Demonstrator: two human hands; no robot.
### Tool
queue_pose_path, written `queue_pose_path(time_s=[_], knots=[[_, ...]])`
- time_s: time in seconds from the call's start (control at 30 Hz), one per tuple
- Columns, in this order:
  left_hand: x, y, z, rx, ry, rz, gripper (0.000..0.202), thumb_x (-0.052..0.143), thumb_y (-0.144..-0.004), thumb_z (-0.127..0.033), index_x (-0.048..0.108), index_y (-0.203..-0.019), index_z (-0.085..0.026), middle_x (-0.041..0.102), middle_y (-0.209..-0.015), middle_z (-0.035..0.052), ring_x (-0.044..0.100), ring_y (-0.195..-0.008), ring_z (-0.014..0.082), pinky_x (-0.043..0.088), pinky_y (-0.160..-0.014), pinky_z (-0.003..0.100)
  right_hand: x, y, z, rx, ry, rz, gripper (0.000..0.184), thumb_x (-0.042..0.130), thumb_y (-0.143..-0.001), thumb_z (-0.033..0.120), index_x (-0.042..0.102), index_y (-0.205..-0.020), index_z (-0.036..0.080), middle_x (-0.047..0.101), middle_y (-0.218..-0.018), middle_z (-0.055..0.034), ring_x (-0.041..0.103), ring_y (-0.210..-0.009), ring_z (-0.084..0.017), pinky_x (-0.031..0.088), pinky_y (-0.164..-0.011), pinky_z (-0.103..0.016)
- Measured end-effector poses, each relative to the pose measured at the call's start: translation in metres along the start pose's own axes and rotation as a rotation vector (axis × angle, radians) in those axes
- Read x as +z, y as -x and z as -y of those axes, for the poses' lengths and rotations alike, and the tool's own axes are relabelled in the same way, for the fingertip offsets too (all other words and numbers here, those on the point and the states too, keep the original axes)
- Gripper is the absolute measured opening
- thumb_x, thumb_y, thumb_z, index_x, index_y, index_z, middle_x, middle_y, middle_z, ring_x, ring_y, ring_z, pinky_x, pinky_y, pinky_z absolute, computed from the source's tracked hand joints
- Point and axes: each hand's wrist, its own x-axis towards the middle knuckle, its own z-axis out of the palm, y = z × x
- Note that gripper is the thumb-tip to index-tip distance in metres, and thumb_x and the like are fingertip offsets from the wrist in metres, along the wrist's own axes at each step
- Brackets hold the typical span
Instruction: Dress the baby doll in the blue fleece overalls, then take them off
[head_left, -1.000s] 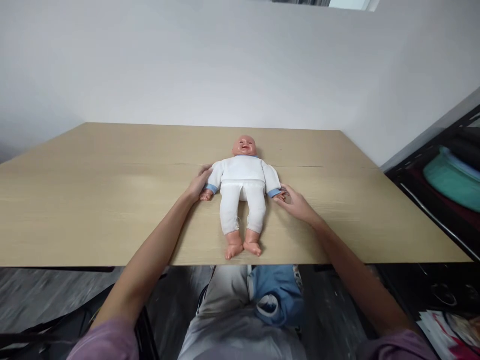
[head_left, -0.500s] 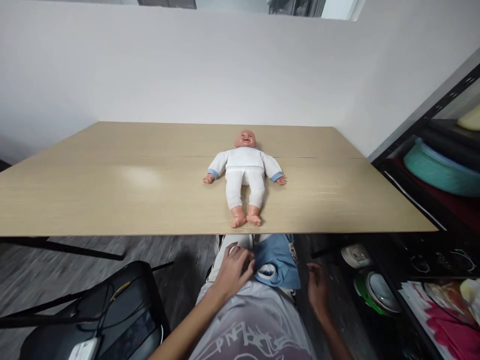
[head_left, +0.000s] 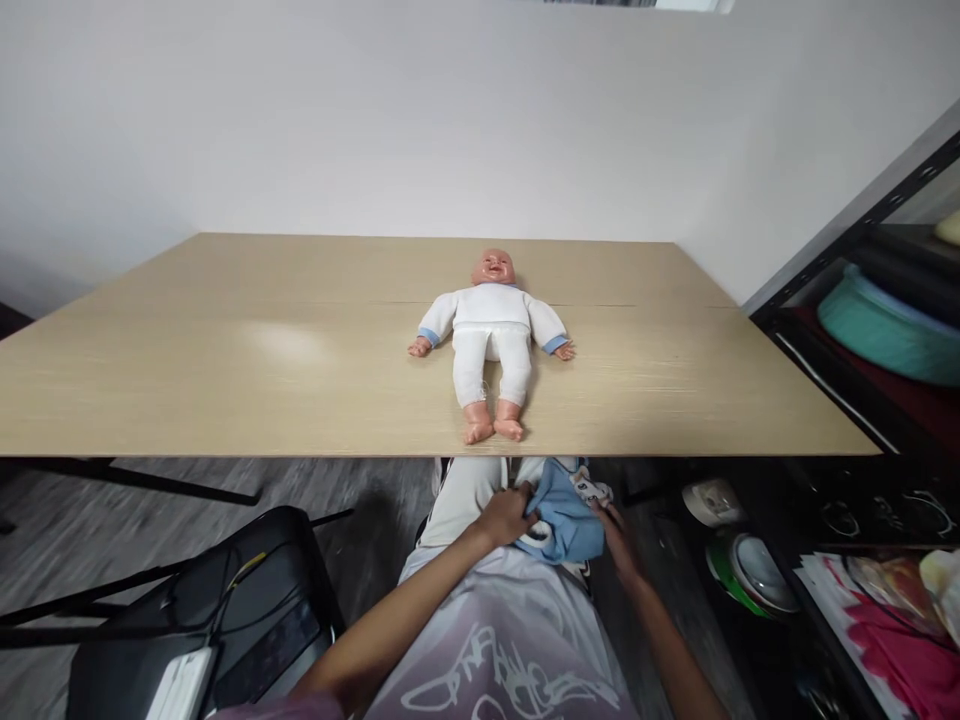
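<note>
A small blue garment (head_left: 564,522) with a white ringed opening and a patterned white part lies across my lap below the table edge. My left hand (head_left: 508,516) is closed at its left side, fingers curled on the fabric. At the right side, my right hand (head_left: 616,540) pinches the garment by its patterned edge. A baby doll (head_left: 492,310) lies on its back on the table, arms spread and feet toward me. It wears a white top with blue cuffs and white trousers. Neither hand touches the doll.
The wooden table (head_left: 300,400) stands against a white wall. A black chair (head_left: 292,560) holding a phone, cables and a white box is at lower left. On the right, a black shelf holds a teal basin (head_left: 885,325); papers and a pink item (head_left: 900,640) lie lower down.
My left hand has moved right onto the blue garment. My right hand has come up and left to the garment's edge. The view has tilted down slightly; the doll stays in place.
</note>
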Motion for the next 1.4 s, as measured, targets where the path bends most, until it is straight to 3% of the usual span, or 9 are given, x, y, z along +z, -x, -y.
queue_pose_path(time_s=[0.17,0.33,0.43,0.5,0.6,0.8,1.07,1.2,1.4], knots=[[-0.047,0.088,0.004,0.105,0.116,-0.027,0.036,0.065,-0.111,-0.048,0.067,-0.136,-0.022,0.084,-0.118,0.0095,0.081,-0.111,0.0293,0.058,-0.093,0.034,-0.011,0.041,0.060,-0.059,-0.029,0.170,0.072,0.095,-0.069,0.079,0.089,-0.108,0.019,0.091,-0.114,-0.0168,0.083,-0.115,-0.042,0.066,-0.106,-0.052],[-0.126,0.158,0.018,0.553,0.309,0.016,0.058,0.043,-0.119,-0.073,0.070,-0.102,-0.024,0.075,-0.090,0.0031,0.069,-0.080,0.0211,0.053,-0.078,0.033,-0.012,0.087,0.163,-0.512,0.059,0.503,0.030,0.084,-0.100,0.049,0.092,-0.118,0.026,0.091,-0.110,-0.0114,0.086,-0.096,-0.033,0.071,-0.086,-0.040],[-0.179,0.155,0.016,0.727,0.304,-0.305,0.061,0.041,-0.120,-0.074,0.070,-0.101,-0.023,0.074,-0.093,0.0052,0.068,-0.089,0.0229,0.056,-0.093,0.039,0.011,0.087,0.226,-0.787,0.045,0.604,0.017,0.084,-0.101,0.038,0.092,-0.113,0.028,0.090,-0.099,-0.0064,0.084,-0.081,-0.028,0.070,-0.077,-0.036],[-0.218,0.140,0.009,0.706,0.329,-0.509,0.043,0.058,-0.118,-0.064,0.071,-0.130,-0.024,0.077,-0.129,0.0108,0.073,-0.121,0.0268,0.058,-0.110,0.041,0.034,0.079,0.267,-0.886,0.005,0.634,0.019,0.086,-0.101,0.033,0.090,-0.119,0.029,0.090,-0.102,-0.0048,0.084,-0.085,-0.026,0.069,-0.077,-0.034],[-0.278,0.109,-0.003,0.794,0.355,-0.528,0.058,0.064,-0.115,-0.065,0.062,-0.157,-0.025,0.065,-0.165,0.0172,0.059,-0.158,0.0354,0.050,-0.131,0.051,0.069,0.065,0.324,-1.039,-0.013,0.752,0.011,0.095,-0.095,0.031,0.087,-0.101,0.025,0.082,-0.082,-0.0005,0.071,-0.065,-0.019,0.060,-0.061,-0.029],[-0.371,0.070,-0.014,0.899,0.324,-0.378,0.047,0.087,-0.100,-0.065,0.076,-0.101,-0.019,0.076,-0.091,0.0043,0.072,-0.088,0.0205,0.060,-0.083,0.032,0.105,0.028,0.394,-1.065,-0.072,0.686,0.021,0.097,-0.097,0.042,0.084,-0.096,0.025,0.074,-0.075,0.0017,0.066,-0.063,-0.017,0.055,-0.056,-0.029],[-0.413,0.053,-0.029,0.822,0.181,-0.774,0.074,0.071,-0.094,-0.094,0.066,-0.090,-0.021,0.068,-0.151,0.0129,0.063,-0.151,0.0320,0.058,-0.124,0.048,0.134,-0.048,0.433,-1.216,-0.222,0.523,0.032,0.089,-0.102,0.057,0.077,-0.110,0.029,0.078,-0.113,-0.0010,0.077,-0.108,-0.021,0.066,-0.092,-0.033],[-0.421,0.032,-0.040,0.975,0.188,-1.027,0.056,0.069,-0.108,-0.075,0.061,-0.090,-0.023,0.065,-0.162,0.0063,0.057,-0.161,0.0307,0.050,-0.136,0.050,0.147,-0.075,0.449,-1.093,-0.185,0.781,0.048,0.091,-0.099,0.060,0.075,-0.136,0.034,0.079,-0.135,-0.0025,0.076,-0.127,-0.025,0.065,-0.107,-0.038],[-0.423,0.001,-0.039,1.077,0.656,-0.743,0.046,0.078,-0.109,-0.050,0.048,-0.087,-0.023,0.076,-0.134,0.0037,0.074,-0.138,0.0288,0.062,-0.116,0.046,0.151,-0.083,0.454,-1.026,-0.021,0.841,0.044,0.096,-0.096,0.052,0.083,-0.130,0.028,0.083,-0.111,-0.0010,0.082,-0.103,-0.025,0.071,-0.086,-0.037]])
